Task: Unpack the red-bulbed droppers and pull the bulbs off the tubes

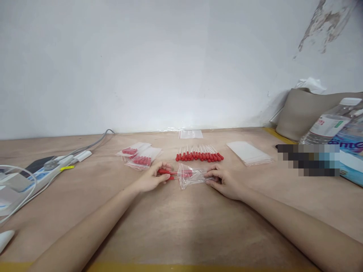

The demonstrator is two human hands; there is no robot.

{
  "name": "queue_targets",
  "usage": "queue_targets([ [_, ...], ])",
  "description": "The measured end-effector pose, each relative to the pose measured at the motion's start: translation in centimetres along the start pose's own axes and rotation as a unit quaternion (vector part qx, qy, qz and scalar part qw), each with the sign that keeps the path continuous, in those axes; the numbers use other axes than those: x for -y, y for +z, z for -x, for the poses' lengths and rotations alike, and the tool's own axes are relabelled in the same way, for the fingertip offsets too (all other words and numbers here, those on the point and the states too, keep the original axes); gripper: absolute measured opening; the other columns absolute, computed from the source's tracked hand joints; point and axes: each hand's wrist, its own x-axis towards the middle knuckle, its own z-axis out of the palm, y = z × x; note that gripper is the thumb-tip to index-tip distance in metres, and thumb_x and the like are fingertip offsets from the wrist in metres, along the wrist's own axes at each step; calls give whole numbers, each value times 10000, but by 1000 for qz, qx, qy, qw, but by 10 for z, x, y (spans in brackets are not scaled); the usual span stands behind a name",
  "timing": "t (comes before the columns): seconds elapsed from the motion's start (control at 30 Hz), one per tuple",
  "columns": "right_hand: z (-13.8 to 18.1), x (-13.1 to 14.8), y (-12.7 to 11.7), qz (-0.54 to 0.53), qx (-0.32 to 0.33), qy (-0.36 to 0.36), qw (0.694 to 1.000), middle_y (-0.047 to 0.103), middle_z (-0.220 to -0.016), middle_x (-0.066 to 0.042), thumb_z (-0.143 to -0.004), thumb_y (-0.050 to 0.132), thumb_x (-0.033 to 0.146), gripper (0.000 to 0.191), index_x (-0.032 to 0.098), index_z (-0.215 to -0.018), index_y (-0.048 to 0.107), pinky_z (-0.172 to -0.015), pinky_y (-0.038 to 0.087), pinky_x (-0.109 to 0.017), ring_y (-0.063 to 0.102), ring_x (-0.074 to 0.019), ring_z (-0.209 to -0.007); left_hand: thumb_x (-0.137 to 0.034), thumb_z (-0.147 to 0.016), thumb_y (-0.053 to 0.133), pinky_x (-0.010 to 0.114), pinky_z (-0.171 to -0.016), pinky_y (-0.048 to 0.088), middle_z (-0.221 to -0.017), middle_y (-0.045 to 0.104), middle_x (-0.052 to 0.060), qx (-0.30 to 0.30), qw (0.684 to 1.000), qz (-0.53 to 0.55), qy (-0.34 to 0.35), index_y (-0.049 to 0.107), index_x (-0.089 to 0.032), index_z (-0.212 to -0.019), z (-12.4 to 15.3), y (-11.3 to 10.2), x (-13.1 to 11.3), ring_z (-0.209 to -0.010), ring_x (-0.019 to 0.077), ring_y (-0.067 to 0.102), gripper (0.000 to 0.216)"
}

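My left hand [154,176] is closed on the red bulbs of a few glass droppers [168,172], whose tips lie inside the mouth of a small clear zip bag [193,176]. My right hand [222,180] pinches the far end of that bag and holds it flat on the wooden table [176,223]. Just behind my hands lies a row of several loose red-bulb droppers [199,153]. To the left of the row sit two filled bags of droppers [139,154].
A stack of empty clear bags [248,153] lies at the right, and one more bag [191,133] by the wall. A power strip with cables [42,170] sits at the left. Water bottles [329,122] and a grey pouch [300,109] stand at the far right.
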Motion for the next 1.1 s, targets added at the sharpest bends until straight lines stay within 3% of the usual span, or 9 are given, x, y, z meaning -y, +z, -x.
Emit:
queue_targets([
  [0.1, 0, 1, 0, -3, 0, 3, 1000, 515, -965, -49, -794, 528, 267, 177, 207, -935, 615, -608, 459, -267, 501, -104, -676, -398, -705, 604, 267, -691, 422, -977, 560, 54, 2, 1000, -18, -4, 509, -166, -985, -5, 7, 1, -800, 145, 539, 375],
  [0.2, 0, 2, 0, 0, -1, 7, 1000, 520, -955, -48, -791, 528, 264, 175, 208, -931, 617, -609, 463, -271, 499, -104, -666, -422, -738, 568, 272, -748, 409, -879, 559, 24, -13, 997, -65, 39, 533, -179, -937, -7, 16, 0, -786, 144, 513, 316],
  [0.43, 0, 7, -2, 8, 0, 3, 1000, 520, -945, -46, -791, 522, 263, 172, 207, -924, 615, -589, 460, -262, 493, -100, -647, -391, -765, 551, 245, -715, 413, -881, 539, 24, 19, 986, -124, 108, 518, -178, -969, -6, 24, -3, -766, 131, 504, 297],
  [0.57, -1, 6, -2, 10, 5, 2, 1000, 519, -949, -47, -795, 519, 261, 172, 202, -925, 616, -594, 454, -259, 496, -100, -659, -363, -713, 602, 254, -728, 424, -864, 598, 43, 17, 992, -104, 62, 573, -147, -874, -7, 17, -12, -790, 148, 547, 271],
  [0.8, 0, 2, -1, 15, 6, -2, 1000, 521, -955, -45, -804, 510, 276, 180, 209, -938, 610, -599, 450, -265, 499, -105, -663, -338, -622, 670, 220, -535, 421, -602, 587, -14, -111, 987, -107, -39, 601, -157, -809, 5, -43, -50, -541, 110, 538, 269],
  [0.9, 0, 3, -1, 16, 8, 0, 1000, 524, -951, -46, -803, 509, 266, 176, 203, -932, 609, -600, 449, -266, 500, -104, -658, -350, -648, 647, 233, -547, 446, -671, 602, 4, -251, 963, -102, 1, 592, -158, -854, 2, -63, -48, -565, 119, 564, 287],
  [1.0, 0, 5, -1, 10, 13, 4, 1000, 525, -952, -49, -801, 503, 247, 173, 194, -932, 604, -604, 449, -263, 504, -102, -659, -347, -703, 592, 261, -587, 462, -747, 610, 31, -349, 919, -174, 54, 590, -157, -888, -16, -61, -28, -618, 144, 584, 265],
  [1.1, 0, 6, -2, 10, 17, 11, 1000, 524, -954, -50, -795, 505, 232, 180, 186, -937, 605, -617, 450, -265, 507, -102, -668, -299, -742, 544, 299, -703, 456, -804, 619, 53, -350, 875, -315, 112, 601, -160, -852, -44, -44, -4, -735, 179, 583, 187],
])
